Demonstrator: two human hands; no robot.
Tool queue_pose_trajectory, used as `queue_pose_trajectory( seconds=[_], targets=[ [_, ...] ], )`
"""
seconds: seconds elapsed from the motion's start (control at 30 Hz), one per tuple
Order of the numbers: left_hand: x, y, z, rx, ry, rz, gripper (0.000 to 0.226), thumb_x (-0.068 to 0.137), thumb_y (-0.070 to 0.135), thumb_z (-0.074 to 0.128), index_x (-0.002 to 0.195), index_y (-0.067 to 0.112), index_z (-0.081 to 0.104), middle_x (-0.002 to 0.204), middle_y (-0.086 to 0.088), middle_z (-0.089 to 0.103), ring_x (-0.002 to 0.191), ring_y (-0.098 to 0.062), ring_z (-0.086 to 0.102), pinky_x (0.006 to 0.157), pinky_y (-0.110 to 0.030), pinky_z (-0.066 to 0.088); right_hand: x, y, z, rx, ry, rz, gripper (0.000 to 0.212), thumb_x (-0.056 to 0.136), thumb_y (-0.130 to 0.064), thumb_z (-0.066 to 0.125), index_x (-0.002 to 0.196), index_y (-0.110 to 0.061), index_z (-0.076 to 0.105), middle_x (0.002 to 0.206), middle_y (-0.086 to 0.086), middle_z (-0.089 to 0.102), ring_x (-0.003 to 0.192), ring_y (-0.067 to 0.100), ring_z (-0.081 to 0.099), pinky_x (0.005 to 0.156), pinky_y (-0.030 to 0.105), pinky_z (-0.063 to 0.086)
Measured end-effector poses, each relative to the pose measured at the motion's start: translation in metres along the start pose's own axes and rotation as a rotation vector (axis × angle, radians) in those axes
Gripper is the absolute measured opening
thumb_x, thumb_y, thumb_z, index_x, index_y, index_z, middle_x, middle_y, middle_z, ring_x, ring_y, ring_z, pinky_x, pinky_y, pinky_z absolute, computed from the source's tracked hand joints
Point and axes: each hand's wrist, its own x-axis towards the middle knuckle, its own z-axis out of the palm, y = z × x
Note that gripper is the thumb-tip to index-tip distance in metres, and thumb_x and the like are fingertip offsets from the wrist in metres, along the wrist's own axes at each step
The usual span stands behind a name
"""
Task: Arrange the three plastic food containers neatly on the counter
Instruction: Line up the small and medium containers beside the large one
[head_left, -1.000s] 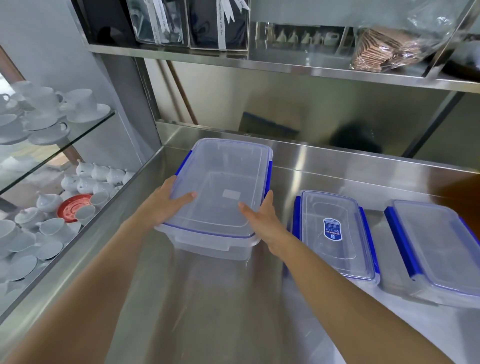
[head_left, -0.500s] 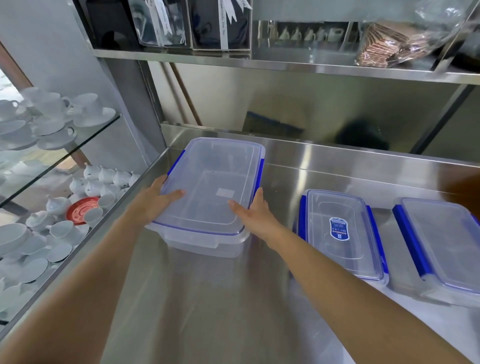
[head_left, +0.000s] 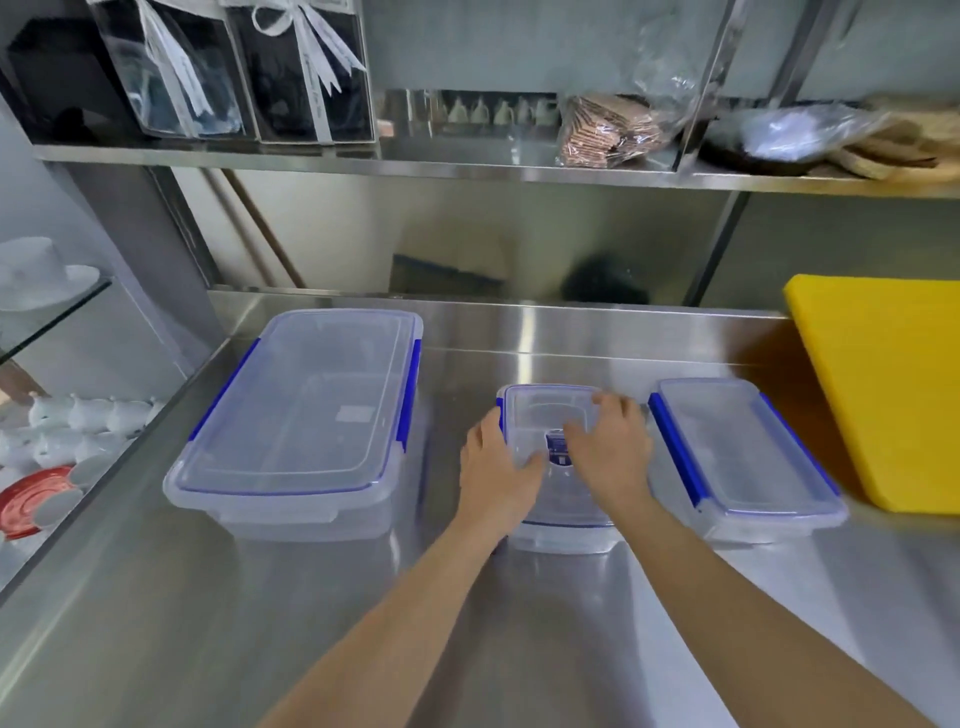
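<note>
Three clear plastic containers with blue side clips stand in a row on the steel counter. The large container is at the left, free of my hands. The small middle container has a blue label on its lid. My left hand grips its left edge, thumb on the lid. My right hand lies over the lid with fingers curled on the far right edge. The right container stands alone beside my right hand.
A yellow cutting board leans at the far right, close to the right container. A steel shelf above holds boxes with ribbons and bagged goods. White cups and a red saucer sit on glass shelves to the left.
Both hands have let go of the large container, which now rests at the left, and have moved right onto the small middle container. The camera has shifted to the right.
</note>
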Motion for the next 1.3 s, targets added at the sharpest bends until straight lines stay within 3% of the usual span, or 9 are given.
queue_pose_trajectory(
  seconds=[0.07, 0.23, 0.5, 0.6, 0.87, 0.97, 1.07, 1.17, 1.3],
  targets=[
    [-0.005, -0.013, 0.017, -0.029, -0.057, -0.119, 0.075, 0.078, 0.031, 0.067, 0.141, 0.024, 0.027, 0.143, -0.005, 0.036, 0.130, -0.023, 0.033, 0.110, -0.042, 0.033, -0.001, 0.021, -0.009, 0.029, -0.113, 0.101, 0.050, 0.081, -0.029, 0.058, 0.127, -0.012, 0.047, 0.133, 0.015, 0.044, 0.118, 0.036, 0.047, 0.103, 0.050, 0.035],
    [-0.012, -0.030, 0.032, -0.097, -0.127, -0.198, 0.082, 0.079, 0.025, 0.068, 0.142, 0.027, 0.015, 0.140, -0.005, 0.031, 0.115, -0.020, 0.044, 0.101, -0.039, 0.038, -0.014, 0.052, -0.015, 0.311, -0.345, 0.179, 0.055, 0.080, -0.018, 0.061, 0.132, -0.020, 0.043, 0.133, 0.010, 0.046, 0.122, 0.032, 0.046, 0.105, 0.048, 0.039],
    [0.008, -0.033, 0.028, -0.046, -0.111, -0.091, 0.068, 0.087, 0.031, 0.059, 0.143, 0.031, 0.019, 0.146, -0.002, 0.032, 0.110, -0.009, 0.039, 0.094, -0.032, 0.039, 0.002, 0.052, 0.002, 0.324, -0.370, 0.093, 0.050, 0.090, -0.022, 0.054, 0.136, -0.022, 0.037, 0.132, 0.011, 0.051, 0.118, 0.028, 0.051, 0.102, 0.048, 0.043],
    [0.018, -0.034, 0.030, 0.003, -0.101, -0.089, 0.070, 0.089, 0.035, 0.056, 0.145, 0.030, 0.014, 0.149, -0.003, 0.027, 0.126, -0.017, 0.040, 0.100, -0.038, 0.040, 0.014, 0.053, 0.007, 0.311, -0.379, 0.091, 0.052, 0.091, -0.026, 0.053, 0.138, -0.024, 0.033, 0.135, 0.011, 0.047, 0.118, 0.028, 0.051, 0.102, 0.049, 0.044],
    [0.030, -0.030, 0.030, 0.112, -0.125, -0.150, 0.072, 0.089, 0.042, 0.053, 0.146, 0.028, 0.012, 0.154, -0.007, 0.020, 0.136, -0.026, 0.034, 0.108, -0.046, 0.035, 0.028, 0.061, 0.015, 0.270, -0.355, 0.068, 0.064, 0.088, -0.034, 0.054, 0.143, -0.023, 0.023, 0.141, 0.013, 0.040, 0.119, 0.028, 0.050, 0.100, 0.045, 0.045],
    [0.023, -0.018, 0.033, 0.321, 0.042, -0.109, 0.071, 0.087, 0.043, 0.054, 0.144, 0.019, 0.021, 0.155, -0.011, 0.019, 0.142, -0.030, 0.019, 0.115, -0.047, 0.021, 0.030, 0.068, 0.007, 0.257, -0.238, 0.097, 0.076, 0.087, -0.042, 0.054, 0.147, -0.018, 0.014, 0.151, 0.010, 0.030, 0.133, 0.028, 0.040, 0.105, 0.045, 0.040],
    [0.010, 0.011, 0.049, 0.152, 0.156, 0.171, 0.046, 0.088, 0.024, 0.057, 0.130, 0.012, 0.043, 0.136, -0.006, 0.045, 0.126, -0.022, 0.040, 0.103, -0.028, 0.034, 0.033, 0.077, -0.013, 0.244, -0.023, 0.061, 0.058, 0.090, -0.035, 0.052, 0.140, -0.015, 0.032, 0.143, 0.008, 0.044, 0.127, 0.027, 0.047, 0.103, 0.046, 0.044],
    [-0.006, 0.038, 0.081, -0.098, -0.056, 0.187, 0.028, 0.092, 0.015, 0.052, 0.120, 0.013, 0.049, 0.121, -0.002, 0.054, 0.106, -0.011, 0.054, 0.089, -0.016, 0.042, 0.039, 0.087, -0.039, 0.104, 0.198, -0.012, 0.046, 0.088, -0.030, 0.057, 0.128, -0.013, 0.045, 0.127, 0.011, 0.055, 0.115, 0.028, 0.054, 0.098, 0.043, 0.047],
    [-0.019, 0.053, 0.134, -0.107, -0.236, 0.034, 0.041, 0.092, 0.022, 0.053, 0.131, 0.017, 0.041, 0.132, 0.004, 0.047, 0.115, -0.010, 0.048, 0.103, -0.027, 0.039, 0.049, 0.112, -0.071, -0.101, 0.346, 0.111, 0.050, 0.087, -0.033, 0.056, 0.132, -0.012, 0.043, 0.138, 0.014, 0.048, 0.128, 0.031, 0.042, 0.107, 0.046, 0.030]
  ],
)
